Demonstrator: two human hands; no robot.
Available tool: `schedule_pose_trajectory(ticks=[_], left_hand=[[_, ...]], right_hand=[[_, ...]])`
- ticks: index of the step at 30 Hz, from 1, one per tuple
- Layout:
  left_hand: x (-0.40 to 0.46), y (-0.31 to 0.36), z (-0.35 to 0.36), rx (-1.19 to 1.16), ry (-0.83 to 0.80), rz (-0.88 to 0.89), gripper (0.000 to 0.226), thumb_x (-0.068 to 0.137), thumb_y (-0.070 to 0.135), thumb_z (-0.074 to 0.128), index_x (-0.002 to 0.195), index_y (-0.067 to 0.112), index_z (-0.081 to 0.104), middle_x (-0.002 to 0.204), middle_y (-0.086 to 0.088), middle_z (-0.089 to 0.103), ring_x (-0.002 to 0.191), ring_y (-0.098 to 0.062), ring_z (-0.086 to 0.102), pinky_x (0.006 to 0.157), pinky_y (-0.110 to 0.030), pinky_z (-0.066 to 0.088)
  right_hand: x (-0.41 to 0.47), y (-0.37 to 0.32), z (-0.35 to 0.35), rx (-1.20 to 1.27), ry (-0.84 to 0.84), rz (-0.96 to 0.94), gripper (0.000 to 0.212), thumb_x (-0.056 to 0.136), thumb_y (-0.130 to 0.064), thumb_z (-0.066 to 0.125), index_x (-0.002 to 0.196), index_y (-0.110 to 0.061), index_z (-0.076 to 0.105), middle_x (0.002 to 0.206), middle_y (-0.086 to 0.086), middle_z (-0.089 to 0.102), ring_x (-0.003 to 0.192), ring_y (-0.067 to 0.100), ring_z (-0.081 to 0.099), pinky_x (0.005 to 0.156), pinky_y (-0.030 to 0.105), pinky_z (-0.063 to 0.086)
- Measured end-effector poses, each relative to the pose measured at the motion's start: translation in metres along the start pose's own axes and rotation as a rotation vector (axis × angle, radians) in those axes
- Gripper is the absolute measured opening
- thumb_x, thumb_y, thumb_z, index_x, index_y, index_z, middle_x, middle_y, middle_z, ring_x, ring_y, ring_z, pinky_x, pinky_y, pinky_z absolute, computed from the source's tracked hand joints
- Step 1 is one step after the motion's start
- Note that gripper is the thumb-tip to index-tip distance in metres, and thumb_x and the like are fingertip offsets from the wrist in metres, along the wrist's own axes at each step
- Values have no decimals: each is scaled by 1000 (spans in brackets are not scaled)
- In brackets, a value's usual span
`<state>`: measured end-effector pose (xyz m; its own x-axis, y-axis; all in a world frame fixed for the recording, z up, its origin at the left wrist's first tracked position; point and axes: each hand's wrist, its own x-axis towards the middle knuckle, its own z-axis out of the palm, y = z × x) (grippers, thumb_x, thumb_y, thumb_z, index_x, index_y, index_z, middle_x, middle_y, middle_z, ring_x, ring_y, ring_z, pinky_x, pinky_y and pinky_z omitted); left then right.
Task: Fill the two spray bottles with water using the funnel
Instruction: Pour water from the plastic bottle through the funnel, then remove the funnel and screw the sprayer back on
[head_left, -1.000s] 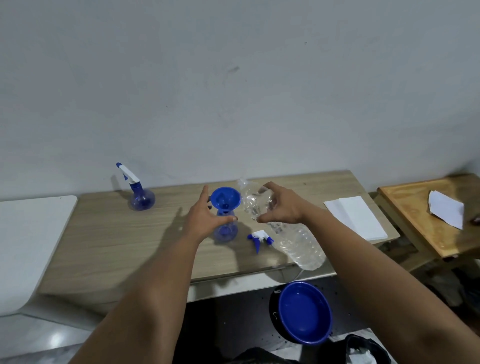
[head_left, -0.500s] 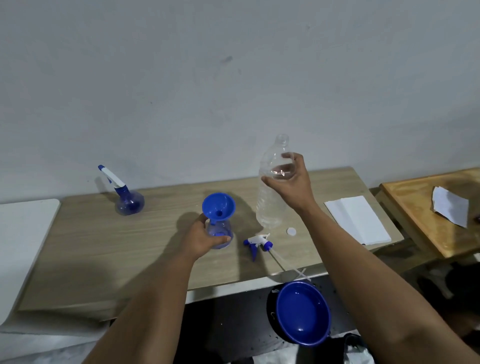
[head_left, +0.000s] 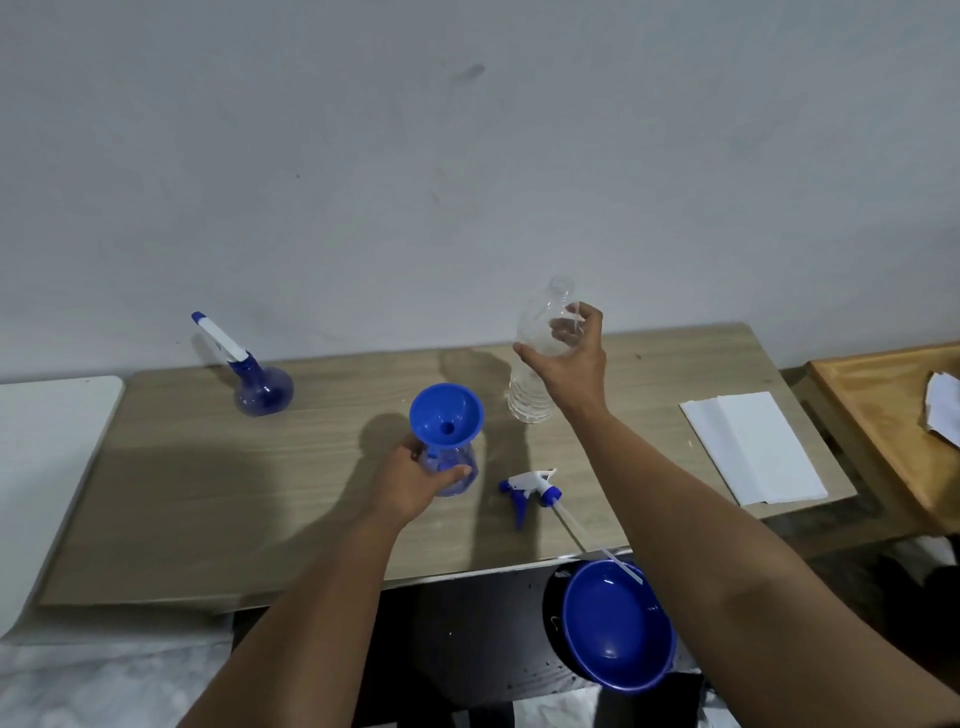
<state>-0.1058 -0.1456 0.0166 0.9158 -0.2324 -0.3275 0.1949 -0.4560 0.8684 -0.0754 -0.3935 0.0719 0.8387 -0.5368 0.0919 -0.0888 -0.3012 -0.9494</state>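
A: So, where's the funnel (head_left: 447, 415)?
B: Directly above the left hand (head_left: 415, 480), whose grip curls round the open spray bottle (head_left: 451, 465) on the bench (head_left: 208, 493).
A: And the right hand (head_left: 571, 364)?
B: Its grip wraps the upright water bottle (head_left: 535, 384), right of the funnel.

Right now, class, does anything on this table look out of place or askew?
Yes. The sprayer head lies loose on the table, its tube jutting past the front edge over the bowl. No spill is visible.
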Motion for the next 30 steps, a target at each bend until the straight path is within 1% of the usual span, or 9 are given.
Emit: schedule_pose_trajectory(ticks=[9,14,16,18,21,24,26,29,30], left_hand=[[-1,3,0,52,0,-7,41,70,29,90,97,34,60,95,9,71,89,-11,68,84,-35,56],[-5,6,-3,66,5,-24,44,71,31,90,103,27,59,94,10,68,86,-7,65,71,-25,49],[-2,3,-3,77,-16,-33,42,69,28,90,100,29,62,92,11,70,84,-9,67,74,-31,53],[3,0,-2,75,-63,-38,33,72,19,87,99,21,66,90,6,73,80,-12,69,79,-40,55],[-2,4,-2,103,-19,-89,39,79,16,83,92,30,49,84,14,56,67,1,61,67,-16,50],[-1,8,-2,76,-6,-91,52,77,21,85,80,40,37,82,17,49,66,29,51,61,3,42],[1,10,-4,57,-42,-122,44,80,18,83,81,36,43,77,13,55,62,8,62,61,-3,46],[-6,14,-4,-1,-91,-41,28,89,-13,62,87,13,56,81,-4,64,76,-21,65,89,-41,56],[-5,13,-4,19,-98,-4,30,87,-19,60,88,11,56,86,-6,62,80,-22,64,88,-43,57]], right_hand=[[-31,2,-10,-43,-38,165,127,72,-30,96,166,-32,11,161,4,43,147,20,44,118,39,40],[-97,3,-11,-24,179,-149,60,88,-5,75,143,-21,56,135,-5,59,130,13,56,109,47,49],[-103,-16,-5,-49,-7,-302,52,84,3,71,132,-17,65,128,-3,63,123,12,60,103,50,51],[-97,-50,3,-196,-376,-316,67,81,-9,78,144,-20,58,142,0,57,134,15,54,111,46,48],[-78,-93,25,-754,-871,-260,108,74,-38,87,163,-26,27,165,7,32,153,26,30,120,43,40],[-69,-112,52,-1153,-965,-357,97,70,-45,88,152,-24,42,143,8,52,128,31,53,103,46,52],[-66,-117,64,-1210,-984,-362,80,72,-40,89,140,-21,53,130,7,59,112,27,59,93,42,56],[-64,-118,69,-1231,-995,-364,81,71,-33,93,140,-22,52,126,4,62,108,26,60,93,42,57],[-65,-119,69,-1229,-998,-357,84,69,-32,94,141,-23,50,126,5,61,108,27,60,93,43,57]])
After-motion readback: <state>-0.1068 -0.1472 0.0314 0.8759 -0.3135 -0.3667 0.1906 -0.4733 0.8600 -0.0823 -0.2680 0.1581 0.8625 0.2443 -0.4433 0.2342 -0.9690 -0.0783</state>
